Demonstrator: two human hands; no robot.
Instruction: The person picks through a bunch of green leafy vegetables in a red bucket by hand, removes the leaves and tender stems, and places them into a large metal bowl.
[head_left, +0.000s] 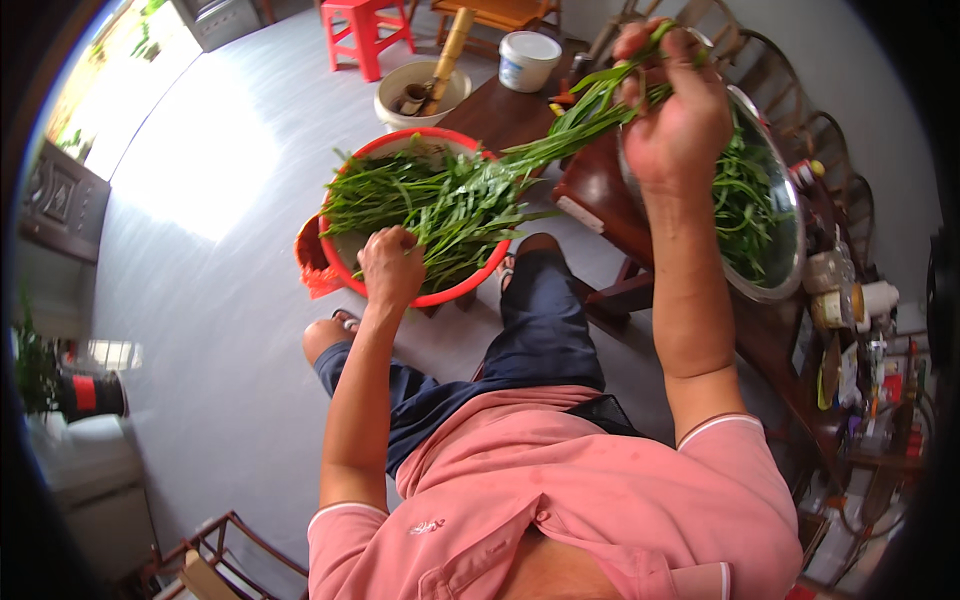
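Long-stemmed leafy greens (442, 195), which look like water spinach, fill a red-rimmed basin (491, 270) in front of my knees. My right hand (679, 105) is raised at the upper right, shut on a bunch of stems (585, 120) that trails down leftward to the pile in the basin. At the basin's near left rim, my left hand (392, 266) has curled fingers against the greens. Its fingertips are hidden, so a grip on stems cannot be made out. Behind my right forearm, a large clear bowl (799, 225) holds more greens (750, 217).
The bowl stands on a dark wooden table (600, 187). Beyond the basin are a white bucket (386, 112) with a bamboo-handled tool (450, 56), a lidded white tub (529, 60) and a red plastic stool (367, 30). An orange-red plastic bag (319, 277) hangs beside the basin. Jars (832, 307) crowd the right.
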